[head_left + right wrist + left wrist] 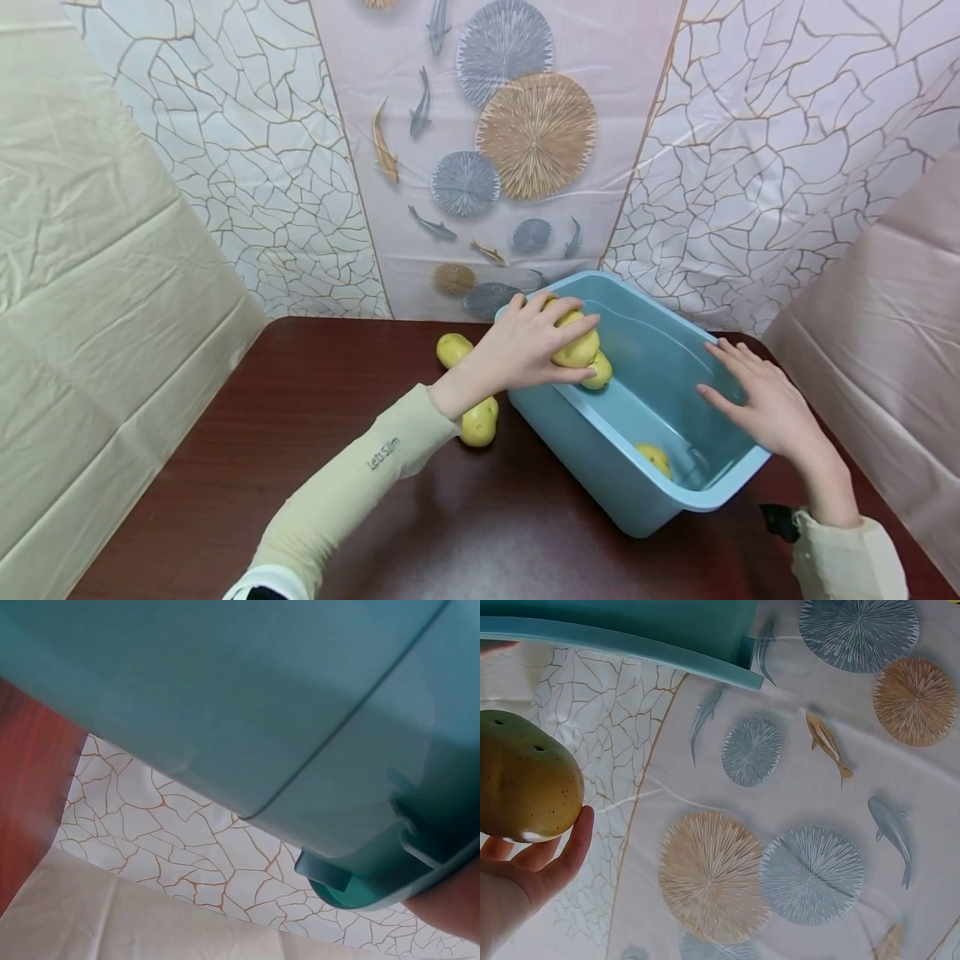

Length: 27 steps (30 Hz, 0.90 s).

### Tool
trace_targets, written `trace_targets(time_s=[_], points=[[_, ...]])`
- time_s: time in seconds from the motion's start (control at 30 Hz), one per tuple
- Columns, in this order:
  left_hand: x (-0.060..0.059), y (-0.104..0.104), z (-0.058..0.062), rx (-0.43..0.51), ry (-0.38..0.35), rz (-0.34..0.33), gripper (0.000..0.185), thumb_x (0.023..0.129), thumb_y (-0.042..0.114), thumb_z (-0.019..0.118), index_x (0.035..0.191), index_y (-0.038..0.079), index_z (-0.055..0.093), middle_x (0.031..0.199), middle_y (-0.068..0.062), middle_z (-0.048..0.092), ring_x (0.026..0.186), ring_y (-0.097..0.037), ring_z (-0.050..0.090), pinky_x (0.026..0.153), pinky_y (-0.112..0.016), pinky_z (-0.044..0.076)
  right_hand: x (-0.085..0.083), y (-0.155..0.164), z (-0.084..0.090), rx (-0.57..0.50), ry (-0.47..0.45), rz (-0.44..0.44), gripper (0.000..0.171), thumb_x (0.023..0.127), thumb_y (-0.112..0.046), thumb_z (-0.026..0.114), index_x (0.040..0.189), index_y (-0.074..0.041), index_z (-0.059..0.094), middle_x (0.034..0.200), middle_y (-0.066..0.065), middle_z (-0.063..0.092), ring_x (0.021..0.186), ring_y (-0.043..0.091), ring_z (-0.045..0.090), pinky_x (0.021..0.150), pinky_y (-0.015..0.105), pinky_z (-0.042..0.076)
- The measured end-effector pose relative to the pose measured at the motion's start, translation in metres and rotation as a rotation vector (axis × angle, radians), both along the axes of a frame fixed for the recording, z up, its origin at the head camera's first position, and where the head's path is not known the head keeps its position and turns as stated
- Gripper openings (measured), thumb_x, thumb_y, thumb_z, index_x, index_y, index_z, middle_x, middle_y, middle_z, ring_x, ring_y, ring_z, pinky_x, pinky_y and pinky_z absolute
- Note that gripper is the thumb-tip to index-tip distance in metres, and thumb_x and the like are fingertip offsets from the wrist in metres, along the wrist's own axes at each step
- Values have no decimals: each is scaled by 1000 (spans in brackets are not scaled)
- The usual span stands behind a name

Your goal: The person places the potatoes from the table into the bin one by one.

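Dark table (pixel 187 467) below; left hand (pixel 534 343) grips potato (pixel 577 343), right hand (pixel 768 408) splayed opposite. Slack grip could drop it outside tub (pixel 600 458).

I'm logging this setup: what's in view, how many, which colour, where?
Table: one, dark red-brown, foreground
Bin: one, blue, right of table centre
Potatoes: five visible, yellow; one held, one just beneath it in the head view, one in the bin, two on the table
Backdrop: one, white, pink and gold, behind the table
Side cloths: two, cream and pinkish, left and right
Sleeves: two, pale, lower left and lower right
Left grip: one, bare, round a potato
Right grip: one, bare, at the bin's right rim
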<state>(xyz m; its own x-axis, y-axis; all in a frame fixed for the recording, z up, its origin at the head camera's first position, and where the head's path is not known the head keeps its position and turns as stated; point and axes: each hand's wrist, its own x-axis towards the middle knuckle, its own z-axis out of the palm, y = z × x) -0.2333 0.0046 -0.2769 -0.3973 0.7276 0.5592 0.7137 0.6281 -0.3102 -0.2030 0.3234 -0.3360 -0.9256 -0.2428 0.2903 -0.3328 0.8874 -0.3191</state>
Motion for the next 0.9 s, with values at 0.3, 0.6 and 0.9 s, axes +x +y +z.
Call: trace_targets(time_s=[0.3, 0.6, 0.9], points=[[-5, 5, 4, -39, -49, 4, 55, 80, 59, 48, 122, 24, 52, 119, 0, 54, 106, -20, 49, 71, -34, 42, 0, 0, 0, 1, 3, 3, 66, 87, -36, 53, 138, -2, 30, 142, 29, 22, 133, 45, 10, 104, 60, 5], [-12, 9, 11, -66, -70, 17, 54, 80, 61, 46, 121, 26, 52, 119, 2, 53, 105, -18, 49, 69, -32, 42, 1, 0, 0, 2, 4, 2, 65, 87, -36, 53, 138, -3, 30, 142, 29, 22, 133, 45, 10, 104, 60, 5], [-25, 13, 14, -83, -96, 38, 55, 80, 61, 47, 122, 26, 51, 120, 4, 53, 106, -18, 49, 75, -33, 43, 0, 0, 0, 2, 9, 5, 65, 87, -35, 54, 138, -4, 30, 142, 28, 22, 133, 45, 11, 104, 60, 6]])
